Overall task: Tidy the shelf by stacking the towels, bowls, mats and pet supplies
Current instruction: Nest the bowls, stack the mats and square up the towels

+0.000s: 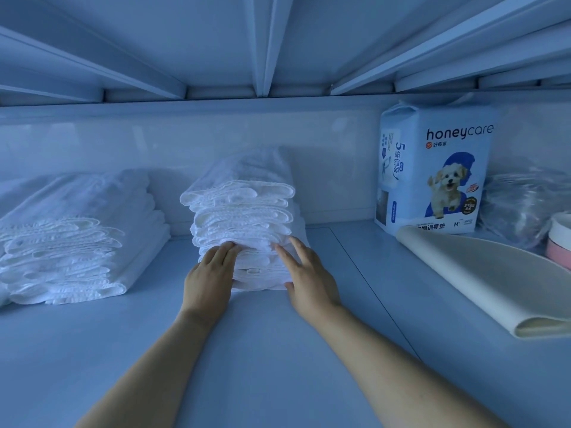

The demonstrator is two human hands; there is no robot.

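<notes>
A tall stack of folded white towels stands in the middle of the shelf. My left hand presses flat against the stack's front left side, fingers straight. My right hand rests on its front right side, fingers spread and straight. A second, lower stack of white towels lies at the left. A pack of pet training pads with a dog picture stands upright at the back right. A folded cream mat lies at the right. Pink and white bowls peek in at the right edge.
The white shelf board stretches toward me between my forearms. A crumpled clear plastic bag sits behind the bowls. The shelf above hangs low overhead, and the back wall closes the rear.
</notes>
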